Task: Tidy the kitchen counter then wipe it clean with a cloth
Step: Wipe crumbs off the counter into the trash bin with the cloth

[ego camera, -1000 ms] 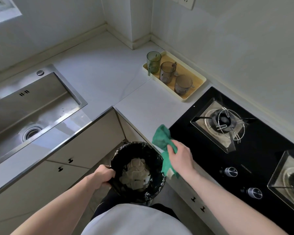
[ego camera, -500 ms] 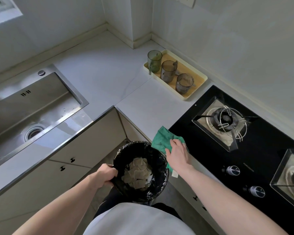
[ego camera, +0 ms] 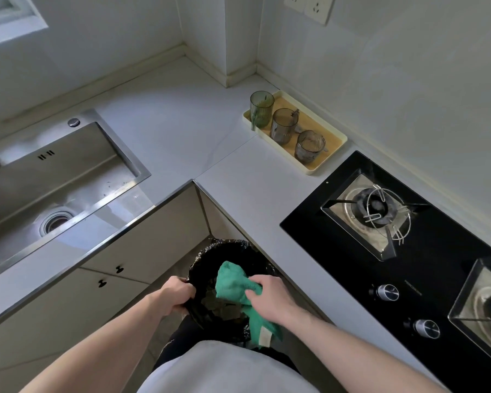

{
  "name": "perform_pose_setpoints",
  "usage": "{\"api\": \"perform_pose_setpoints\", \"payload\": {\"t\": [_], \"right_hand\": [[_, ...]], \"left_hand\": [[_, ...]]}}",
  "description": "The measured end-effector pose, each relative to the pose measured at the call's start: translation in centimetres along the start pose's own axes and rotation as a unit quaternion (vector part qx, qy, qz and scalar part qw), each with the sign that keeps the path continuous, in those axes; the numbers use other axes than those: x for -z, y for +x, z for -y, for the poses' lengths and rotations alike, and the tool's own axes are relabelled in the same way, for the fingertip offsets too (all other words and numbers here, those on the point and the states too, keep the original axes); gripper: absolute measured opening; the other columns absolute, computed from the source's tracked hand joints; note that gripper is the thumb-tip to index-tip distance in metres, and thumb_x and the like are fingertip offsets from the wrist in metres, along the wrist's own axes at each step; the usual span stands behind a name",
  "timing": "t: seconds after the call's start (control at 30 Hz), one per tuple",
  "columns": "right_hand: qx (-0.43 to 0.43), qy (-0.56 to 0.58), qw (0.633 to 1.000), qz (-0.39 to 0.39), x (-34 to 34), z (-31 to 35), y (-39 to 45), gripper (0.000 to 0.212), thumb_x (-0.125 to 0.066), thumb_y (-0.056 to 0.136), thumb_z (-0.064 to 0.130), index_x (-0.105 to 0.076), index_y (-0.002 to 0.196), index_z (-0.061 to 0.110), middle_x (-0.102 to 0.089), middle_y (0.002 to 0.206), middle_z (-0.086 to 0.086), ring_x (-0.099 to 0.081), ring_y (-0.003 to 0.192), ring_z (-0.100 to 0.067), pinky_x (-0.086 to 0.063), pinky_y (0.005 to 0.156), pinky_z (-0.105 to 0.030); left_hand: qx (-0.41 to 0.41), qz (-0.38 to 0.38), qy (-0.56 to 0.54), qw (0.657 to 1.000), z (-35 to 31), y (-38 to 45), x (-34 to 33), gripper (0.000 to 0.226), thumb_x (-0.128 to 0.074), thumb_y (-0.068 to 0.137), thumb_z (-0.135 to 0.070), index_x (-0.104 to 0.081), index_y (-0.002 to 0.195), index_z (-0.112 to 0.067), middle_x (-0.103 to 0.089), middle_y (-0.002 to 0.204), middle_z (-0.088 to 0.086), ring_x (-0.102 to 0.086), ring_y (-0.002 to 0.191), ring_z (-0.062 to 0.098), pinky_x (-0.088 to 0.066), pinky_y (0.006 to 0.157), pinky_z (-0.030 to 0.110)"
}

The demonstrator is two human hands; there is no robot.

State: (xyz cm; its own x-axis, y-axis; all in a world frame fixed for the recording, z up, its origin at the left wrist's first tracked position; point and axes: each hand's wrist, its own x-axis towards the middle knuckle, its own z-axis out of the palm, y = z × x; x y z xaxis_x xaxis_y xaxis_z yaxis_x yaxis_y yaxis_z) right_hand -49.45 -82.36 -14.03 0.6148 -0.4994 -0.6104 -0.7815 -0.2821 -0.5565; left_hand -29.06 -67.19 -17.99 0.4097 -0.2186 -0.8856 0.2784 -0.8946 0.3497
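My right hand (ego camera: 270,296) grips a green cloth (ego camera: 234,286) and holds it over the mouth of a black-lined waste bin (ego camera: 210,252), just off the counter's front edge. The cloth's tail with a white label hangs down past the bin's near rim. My left hand (ego camera: 176,293) grips the bin's left rim, below the inner corner of the white L-shaped counter (ego camera: 253,188). Crumpled pale scraps lie dimly inside the bin, mostly hidden by the cloth.
A yellow tray (ego camera: 336,143) with three tinted cups stands on the counter near the wall. To its right is a black gas hob (ego camera: 425,251) with two burners and two knobs. A steel sink (ego camera: 48,182) is at the left. Cabinet fronts (ego camera: 142,245) run under the counter.
My right hand has drawn the green cloth left off the counter edge by the hob to a spot over the bin. My left hand keeps its hold on the bin's rim.
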Motion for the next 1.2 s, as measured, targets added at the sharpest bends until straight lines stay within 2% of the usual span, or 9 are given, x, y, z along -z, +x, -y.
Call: {"api": "perform_pose_setpoints", "payload": {"t": [0.07,0.17,0.27,0.4,0.5,0.57,0.73,0.87,1.2], "right_hand": [[0.003,0.02,1.0,-0.019,1.4,0.0,-0.5,0.041,-0.059,0.099,0.035,-0.06,0.138,0.023,-0.057,0.129,0.018,-0.064,0.069,0.001,-0.052,0.079,-0.013],[-0.004,0.063,0.994,-0.094,5.2,0.4,-0.5,0.03,-0.062,0.094,0.04,-0.071,0.121,0.032,-0.076,0.101,0.012,-0.071,0.076,-0.012,-0.057,0.078,-0.028],[0.006,0.122,0.977,-0.176,9.9,0.5,0.6,0.011,-0.064,0.093,0.036,-0.075,0.093,0.034,-0.072,0.074,0.013,-0.069,0.071,-0.009,-0.054,0.062,-0.028],[0.024,0.117,0.952,-0.283,15.7,0.0,4.2,0.014,-0.061,0.096,0.031,-0.074,0.097,0.026,-0.071,0.08,0.006,-0.067,0.081,-0.016,-0.052,0.069,-0.029],[0.013,-0.004,0.946,-0.325,20.1,-1.1,8.2,0.026,-0.057,0.098,0.026,-0.069,0.121,0.022,-0.069,0.107,-0.009,-0.057,0.111,-0.029,-0.051,0.089,-0.035],[-0.016,-0.096,0.945,-0.314,22.8,-1.5,10.7,0.034,-0.055,0.1,0.021,-0.062,0.133,0.016,-0.066,0.118,-0.015,-0.047,0.122,-0.033,-0.047,0.098,-0.04],[-0.124,-0.271,0.921,-0.25,26.9,-0.8,13.8,0.034,-0.057,0.096,0.015,-0.06,0.13,0.016,-0.062,0.12,-0.013,-0.048,0.121,-0.031,-0.045,0.078,-0.04],[-0.185,-0.301,0.917,-0.187,28.2,-1.4,16.1,0.036,-0.061,0.093,0.011,-0.059,0.129,0.013,-0.06,0.132,-0.015,-0.055,0.123,-0.033,-0.048,0.091,-0.041],[-0.119,-0.301,0.93,-0.173,24.0,-2.5,18.4,0.037,-0.055,0.092,0.021,-0.066,0.127,0.026,-0.069,0.12,-0.008,-0.065,0.11,-0.031,-0.052,0.087,-0.033]], "left_hand": [[0.001,-0.002,0.001,1.0,0.1,-0.1,0.1,0.026,-0.052,0.077,0.005,-0.072,0.094,0.005,-0.069,0.072,0.016,-0.069,0.054,0.029,-0.054,0.044,0.03],[0.003,0.0,-0.007,1.0,0.4,0.3,0.5,0.027,-0.053,0.074,0.005,-0.072,0.094,0.004,-0.072,0.075,0.018,-0.074,0.06,0.033,-0.061,0.051,0.038],[-0.001,-0.002,-0.009,1.0,0.7,1.0,1.2,0.03,-0.053,0.069,0.001,-0.073,0.091,0.003,-0.075,0.081,0.024,-0.075,0.068,0.038,-0.064,0.067,0.053],[-0.004,-0.019,-0.018,1.0,0.9,1.5,2.0,0.028,-0.055,0.067,0.001,-0.073,0.088,0.006,-0.068,0.065,0.015,-0.071,0.06,0.032,-0.062,0.068,0.055],[-0.005,-0.024,-0.025,0.999,0.7,1.9,2.5,0.033,-0.055,0.061,-0.003,-0.072,0.089,0.005,-0.066,0.067,0.016,-0.074,0.066,0.04,-0.06,0.072,0.062],[-0.001,-0.033,-0.022,0.999,0.1,1.6,2.6,0.027,-0.055,0.066,0.0,-0.072,0.088,0.004,-0.064,0.063,0.013,-0.071,0.06,0.036,-0.061,0.069,0.055],[0.013,-0.053,-0.047,0.997,0.0,1.5,3.0,0.022,-0.052,0.074,0.005,-0.071,0.086,0.004,-0.065,0.058,0.01,-0.067,0.052,0.027,-0.061,0.057,0.041],[0.012,-0.068,-0.053,0.996,0.1,2.1,2.6,0.022,-0.052,0.075,0.006,-0.071,0.086,0.006,-0.062,0.057,0.009,-0.063,0.047,0.024,-0.055,0.048,0.031],[0.023,-0.087,-0.035,0.995,-0.3,2.6,2.7,0.017,-0.057,0.069,0.001,-0.063,0.061,-0.013,-0.053,0.053,0.005,-0.052,0.049,0.021,-0.048,0.05,0.028]]}}
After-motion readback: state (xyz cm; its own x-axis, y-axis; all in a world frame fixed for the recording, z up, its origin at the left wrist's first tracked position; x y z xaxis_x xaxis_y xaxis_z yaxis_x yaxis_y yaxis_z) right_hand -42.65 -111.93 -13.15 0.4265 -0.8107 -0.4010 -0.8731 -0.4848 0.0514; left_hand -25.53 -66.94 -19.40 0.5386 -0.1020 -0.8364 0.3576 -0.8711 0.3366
